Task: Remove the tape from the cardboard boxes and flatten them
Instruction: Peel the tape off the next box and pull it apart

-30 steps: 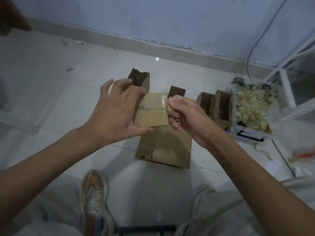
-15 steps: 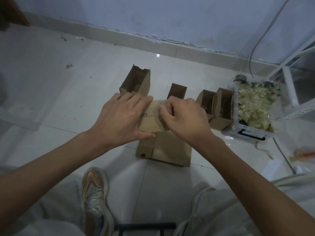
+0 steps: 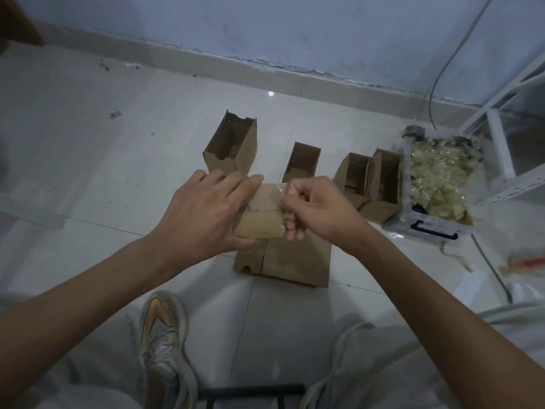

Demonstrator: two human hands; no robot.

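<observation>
While pale floor tiles (image 3: 88, 160) run to a scuffed blue wall (image 3: 265, 22), open boxes (image 3: 233, 143) stand beside a clear bin (image 3: 436, 228); above flattened cardboard (image 3: 295, 258), the left hand (image 3: 203, 214) grips a small box (image 3: 262, 219), right hand (image 3: 318, 208) fingers pinching its tape (image 3: 281, 191).

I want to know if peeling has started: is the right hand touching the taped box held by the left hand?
Touching. In the head view the right hand pinches the box at its taped right edge, while the left hand grips its other side.
</observation>
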